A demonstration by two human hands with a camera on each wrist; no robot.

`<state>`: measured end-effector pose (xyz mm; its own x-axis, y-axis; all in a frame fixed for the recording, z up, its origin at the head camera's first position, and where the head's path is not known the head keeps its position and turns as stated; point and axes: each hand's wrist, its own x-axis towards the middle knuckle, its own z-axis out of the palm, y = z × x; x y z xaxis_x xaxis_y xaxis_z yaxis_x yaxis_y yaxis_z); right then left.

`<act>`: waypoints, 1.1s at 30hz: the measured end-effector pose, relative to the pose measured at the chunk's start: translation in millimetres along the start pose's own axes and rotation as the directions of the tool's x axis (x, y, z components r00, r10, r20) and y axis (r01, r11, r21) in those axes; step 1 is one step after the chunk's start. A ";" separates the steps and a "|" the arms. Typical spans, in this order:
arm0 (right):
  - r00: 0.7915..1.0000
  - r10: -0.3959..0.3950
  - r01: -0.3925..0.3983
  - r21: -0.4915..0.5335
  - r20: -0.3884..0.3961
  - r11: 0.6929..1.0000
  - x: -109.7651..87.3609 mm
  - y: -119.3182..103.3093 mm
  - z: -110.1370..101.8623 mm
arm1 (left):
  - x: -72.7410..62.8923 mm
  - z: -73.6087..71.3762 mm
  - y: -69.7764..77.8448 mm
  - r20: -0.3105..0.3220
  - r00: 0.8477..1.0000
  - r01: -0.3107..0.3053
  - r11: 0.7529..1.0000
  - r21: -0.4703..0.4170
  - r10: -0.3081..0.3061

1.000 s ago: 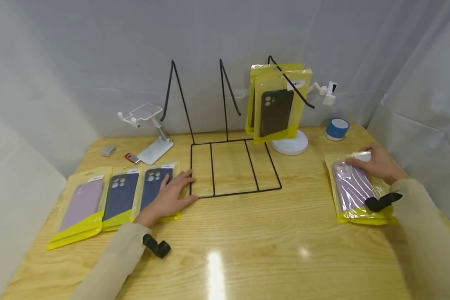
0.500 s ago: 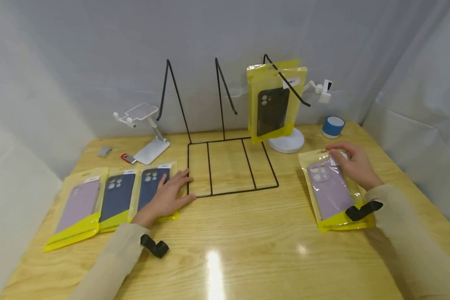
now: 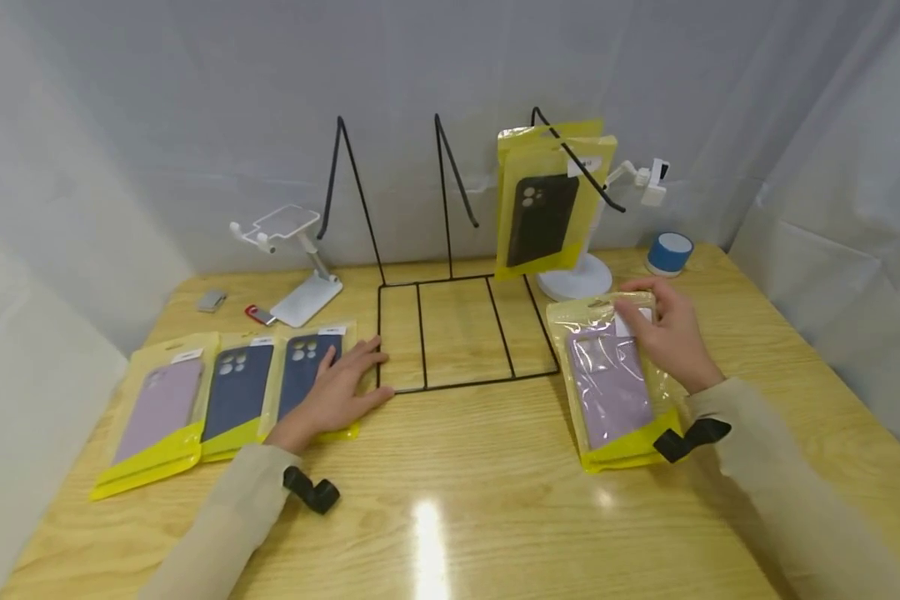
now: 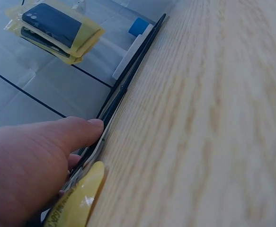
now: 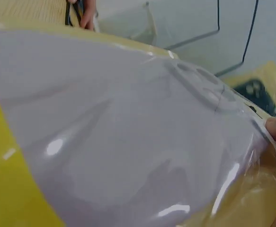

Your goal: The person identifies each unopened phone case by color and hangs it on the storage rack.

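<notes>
Right hand (image 3: 667, 337) has its grip clamped on the top edge of the lilac case packet (image 3: 613, 392), lower end trailing on the table (image 3: 457, 492); left hand (image 3: 337, 392) rests flat, fingers apart, on the dark-blue packet (image 3: 307, 375)

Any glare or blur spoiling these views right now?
Head view: a bright lamp reflection on the table, otherwise sharp. Left wrist view: the left hand looms close and soft. Right wrist view: the lilac case pack fills the frame, with glints on its plastic.
</notes>
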<state>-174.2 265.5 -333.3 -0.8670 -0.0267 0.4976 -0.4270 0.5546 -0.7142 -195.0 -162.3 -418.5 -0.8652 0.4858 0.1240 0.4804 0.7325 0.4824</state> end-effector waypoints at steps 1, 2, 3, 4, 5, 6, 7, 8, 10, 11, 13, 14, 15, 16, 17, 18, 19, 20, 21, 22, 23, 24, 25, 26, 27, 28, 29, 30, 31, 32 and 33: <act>1.000 -0.015 0.015 0.007 -0.009 1.000 -0.4 -10.0 2.8 | 0.0 0.0 0.1 0.001 1.000 0.000 1.000 0.002 0.000; 0.999 -0.037 0.037 0.033 -0.016 0.999 -0.8 -18.0 5.6 | 0.1 0.0 0.1 0.002 1.000 -0.001 1.000 0.002 0.001; 0.998 -0.061 0.062 0.046 -0.024 0.997 -0.8 -25.7 8.2 | 0.2 0.2 0.0 0.002 1.000 -0.001 1.000 0.002 0.001; 0.996 -0.079 0.080 0.050 -0.029 0.996 -0.3 -32.9 11.2 | 0.1 0.1 0.0 0.001 1.000 -0.001 1.000 0.001 0.001; 0.994 -0.102 0.104 0.058 -0.034 0.993 0.7 -38.2 14.3 | -0.1 0.1 0.0 0.000 1.000 -0.001 1.000 0.002 0.001; 0.991 -0.125 0.128 0.064 -0.043 0.990 1.8 -42.2 17.2 | -0.3 0.1 -0.1 -0.001 1.000 -0.001 1.000 0.002 0.001; 0.987 -0.152 0.156 0.074 -0.048 0.985 3.6 -41.8 20.5 | -0.5 0.2 -0.3 -0.002 1.000 -0.001 1.000 0.002 0.001; 0.983 -0.177 0.181 0.089 -0.051 0.979 5.7 -41.1 23.8 | -0.7 0.3 -0.6 -0.001 1.000 0.000 1.000 0.002 0.000; 0.973 -0.224 0.228 0.094 -0.054 0.969 10.3 -41.3 29.9 | -1.2 0.1 -1.0 -0.002 1.000 0.001 1.000 0.004 -0.001; 0.967 -0.250 0.255 0.111 -0.055 0.961 12.6 -40.3 32.7 | -1.4 -0.1 -1.3 -0.003 1.000 0.001 1.000 0.006 -0.001; 0.955 -0.290 0.295 0.138 -0.055 0.945 17.2 -40.8 37.6 | -1.2 -0.3 -1.8 -0.002 1.000 0.000 1.000 0.006 0.000; 0.950 -0.306 0.311 0.155 -0.053 0.938 19.0 -45.3 39.5 | -1.1 -0.5 -1.9 -0.002 1.000 -0.001 1.000 0.005 0.001; 0.944 -0.325 0.330 0.167 -0.055 0.929 20.7 -49.5 41.6 | -0.9 -0.6 -1.9 -0.003 1.000 -0.003 1.000 0.005 0.003; 0.938 -0.342 0.347 0.186 -0.057 0.919 22.5 -54.1 43.5 | -0.8 -0.7 -1.8 -0.003 1.000 -0.004 1.000 0.003 0.004; 0.932 -0.357 0.362 0.213 -0.062 0.907 24.4 -59.1 45.5 | -0.7 -0.6 -1.7 -0.001 1.000 -0.004 1.000 0.001 0.004; 0.925 -0.374 0.379 0.236 -0.067 0.895 26.2 -64.2 47.5 | -0.6 -0.5 -1.6 0.000 1.000 -0.004 1.000 -0.003 0.004; 0.917 -0.391 0.397 0.259 -0.073 0.881 28.4 -69.6 49.8 | -0.2 -0.8 -1.5 0.001 1.000 -0.005 1.000 -0.003 0.005; 0.910 -0.407 0.411 0.283 -0.078 0.867 31.0 -74.3 52.1 | 0.0 -0.9 -1.5 0.001 1.000 -0.004 1.000 -0.003 0.004; 0.903 -0.420 0.425 0.302 -0.084 0.853 33.5 -79.3 54.4 | 0.0 -1.1 -1.5 0.000 1.000 -0.004 1.000 -0.003 0.004; 0.898 -0.431 0.435 0.323 -0.090 0.840 36.1 -84.2 56.3 | 0.0 -1.2 -1.4 0.000 1.000 -0.004 1.000 -0.003 0.004; 0.894 -0.438 0.442 0.344 -0.094 0.828 38.6 -88.8 58.2 | -0.1 -1.4 -1.4 0.000 1.000 -0.004 1.000 -0.004 0.004; 0.891 -0.443 0.446 0.363 -0.097 0.818 41.1 -93.1 60.0 | -0.2 -1.5 -1.3 0.000 1.000 -0.005 1.000 -0.004 0.005; 0.888 -0.449 0.452 0.374 -0.101 0.810 43.8 -97.1 61.6 | -0.3 -1.7 -1.3 -0.002 1.000 -0.007 1.000 -0.003 0.007; 0.886 -0.452 0.454 0.390 -0.104 0.801 46.3 -100.3 63.5 | -0.8 -1.5 -1.7 -0.003 1.000 -0.007 1.000 -0.006 0.007; 0.885 -0.454 0.456 0.405 -0.107 0.792 48.4 -103.6 65.1 | -1.3 -1.3 -2.1 -0.004 1.000 -0.009 1.000 -0.008 0.009; 0.883 -0.456 0.458 0.419 -0.112 0.784 50.6 -106.3 66.5 | -1.5 -1.0 -2.7 -0.005 1.000 -0.010 1.000 -0.006 0.010; 0.882 -0.457 0.459 0.433 -0.116 0.776 52.7 -109.0 68.0 | -1.7 -0.7 -3.4 -0.005 1.000 -0.011 1.000 -0.006 0.011; 0.881 -0.458 0.461 0.444 -0.122 0.768 54.7 -111.5 69.2 | -1.7 -0.5 -3.9 -0.004 1.000 -0.009 1.000 -0.007 0.009; 0.878 -0.461 0.466 0.450 -0.129 0.762 56.8 -113.8 70.4 | -1.6 -0.3 -4.4 -0.001 1.000 -0.008 1.000 -0.006 0.008; 0.876 -0.463 0.471 0.457 -0.136 0.755 58.6 -116.1 71.3 | -1.4 -0.1 -4.8 0.002 1.000 -0.007 1.000 -0.006 0.007; 0.874 -0.464 0.475 0.460 -0.144 0.750 60.4 -118.3 72.0 | -1.0 0.0 -5.2 0.006 1.000 -0.005 1.000 -0.006 0.005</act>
<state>-194.5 138.4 -254.3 -0.5222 -0.1609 0.8375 -0.8502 0.0205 -0.5261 -196.6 -166.6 -421.1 -0.8619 0.4924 0.1212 0.4839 0.7274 0.4865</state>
